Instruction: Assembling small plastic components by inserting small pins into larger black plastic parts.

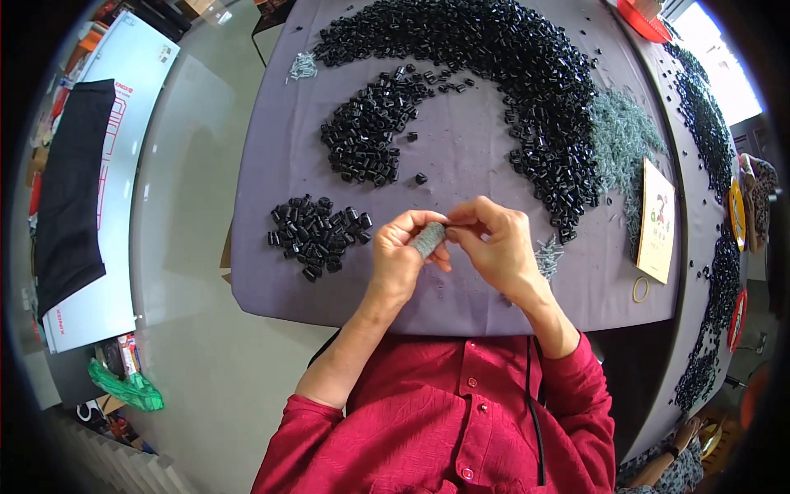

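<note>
My left hand (397, 249) and my right hand (499, 243) meet above the table's near part, fingertips almost touching. A grey, rough-textured cylindrical piece (429, 239) shows at my left thumb; I cannot tell whether it is a finger cover or something held. Both hands are closed in a pinch, and whatever lies between the fingertips is too small to make out. Left of my left hand lies a small heap of black cylindrical caps (317, 235). Thin grey pin-like pieces (547, 258) lie partly behind my right wrist.
A cloth-covered table (276, 177) bears a large curved heap of black pieces (547, 107) and a grey pin pile (621, 136). At right are a booklet (656, 221) and a yellow ring (641, 289). A second table holds more pieces; another person's arm (658, 465) shows lower right.
</note>
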The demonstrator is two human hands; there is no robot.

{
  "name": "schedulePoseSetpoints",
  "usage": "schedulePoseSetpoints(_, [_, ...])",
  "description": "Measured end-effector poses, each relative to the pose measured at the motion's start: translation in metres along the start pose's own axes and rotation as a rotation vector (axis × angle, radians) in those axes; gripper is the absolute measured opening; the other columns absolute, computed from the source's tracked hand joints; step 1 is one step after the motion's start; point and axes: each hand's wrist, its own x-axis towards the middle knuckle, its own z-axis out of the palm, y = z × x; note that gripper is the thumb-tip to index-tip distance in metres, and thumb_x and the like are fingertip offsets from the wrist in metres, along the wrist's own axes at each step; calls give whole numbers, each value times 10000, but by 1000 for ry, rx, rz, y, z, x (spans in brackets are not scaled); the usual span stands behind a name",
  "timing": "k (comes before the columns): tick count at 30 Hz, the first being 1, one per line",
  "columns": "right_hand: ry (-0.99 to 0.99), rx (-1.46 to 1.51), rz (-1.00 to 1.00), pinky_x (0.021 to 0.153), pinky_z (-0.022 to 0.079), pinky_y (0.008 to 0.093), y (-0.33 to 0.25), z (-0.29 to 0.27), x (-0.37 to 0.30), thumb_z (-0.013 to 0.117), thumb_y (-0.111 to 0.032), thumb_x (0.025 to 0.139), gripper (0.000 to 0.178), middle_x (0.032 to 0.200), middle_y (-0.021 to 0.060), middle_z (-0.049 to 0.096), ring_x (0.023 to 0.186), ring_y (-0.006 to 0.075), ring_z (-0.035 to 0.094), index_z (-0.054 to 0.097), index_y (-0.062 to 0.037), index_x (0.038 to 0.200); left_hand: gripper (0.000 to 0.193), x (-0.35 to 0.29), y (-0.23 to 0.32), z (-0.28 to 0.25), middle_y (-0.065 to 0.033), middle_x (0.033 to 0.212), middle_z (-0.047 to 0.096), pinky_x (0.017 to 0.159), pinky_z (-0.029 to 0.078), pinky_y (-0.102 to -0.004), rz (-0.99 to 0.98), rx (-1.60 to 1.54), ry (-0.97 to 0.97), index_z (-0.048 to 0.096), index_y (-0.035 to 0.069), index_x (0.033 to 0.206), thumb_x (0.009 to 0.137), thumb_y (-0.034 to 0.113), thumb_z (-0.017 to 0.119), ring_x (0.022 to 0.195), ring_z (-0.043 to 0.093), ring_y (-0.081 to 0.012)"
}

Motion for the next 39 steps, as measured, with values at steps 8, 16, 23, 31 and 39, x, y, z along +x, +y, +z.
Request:
schedulePoseSetpoints(8, [15, -309, -245, 691, 514, 352, 27, 24, 60, 609, -4, 799, 167, 796, 134, 568, 735, 300, 607, 650, 5, 961, 136, 1, 6, -27, -109, 840, 653, 574, 567, -300, 22, -108, 195, 592, 5, 1025, 896, 3, 549, 647, 641, -158])
schedulePoseSetpoints(16, [-120, -644, -291, 698, 523, 363, 39, 30, 65, 609, 19, 736, 233, 806, 151, 593, 777, 331, 619, 655, 4, 964, 141, -2, 3, -22, -142, 857, 652, 614, 580, -320, 10, -81, 213, 581, -22, 1021, 884, -28, 544, 667, 656, -193])
schedulePoseSetpoints(23, [21, 599, 350, 603, 540, 277, 25, 7, 23, 655, -17, 838, 123, 861, 75, 683, 712, 132, 662, 649, 37, 948, 145, 0, 1, -8, -145, 865, 654, 608, 583, -324, -30, 0, 176, 574, -31, 1022, 881, -31, 542, 659, 654, -184])
schedulePoseSetpoints(31, [2, 449, 287, 619, 501, 220, 26, 5, 4, 667, -20, 828, 103, 795, 37, 670, 707, 87, 633, 653, 11, 924, 144, 5, -9, 3, -137, 833, 656, 578, 584, -312, -1, 58, 94, 579, -44, 1011, 880, -48, 519, 640, 650, -169])
schedulePoseSetpoints(39, [-28, 233, 266, 645, 490, 198, 32, 9, -10, 652, 19, 819, 90, 779, 34, 666, 716, 72, 612, 658, 15, 909, 147, 2, -15, 2, -108, 797, 661, 560, 577, -272, 51, 293, 83, 602, -58, 974, 882, -87, 492, 638, 651, -138])
